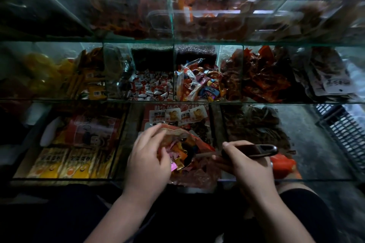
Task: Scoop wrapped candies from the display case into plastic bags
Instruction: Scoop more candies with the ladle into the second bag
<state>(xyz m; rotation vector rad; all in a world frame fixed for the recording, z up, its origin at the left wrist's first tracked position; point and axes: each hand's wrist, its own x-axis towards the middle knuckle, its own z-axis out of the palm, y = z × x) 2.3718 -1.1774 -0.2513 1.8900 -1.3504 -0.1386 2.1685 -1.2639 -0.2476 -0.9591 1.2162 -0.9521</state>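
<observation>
My left hand point(147, 161) holds the rim of a thin reddish plastic bag point(195, 175) open over the front of the glass display case point(177, 179). Colourful wrapped candies point(177, 153) fill the bag's mouth. My right hand point(249, 165) grips the dark handle of a scoop point(254, 151), whose bowl end lies inside the bag's mouth among the candies. More wrapped candies lie in the middle-shelf compartments: white-and-red ones point(152, 87) and mixed bright ones point(199, 83).
The case has three tiers of glass compartments. Yellow snack packs point(65, 163) lie front left, dark dried goods point(254, 124) front right, red packets point(262, 77) mid right. A black plastic crate point(343, 126) stands at far right. An orange object point(282, 163) sits behind my right hand.
</observation>
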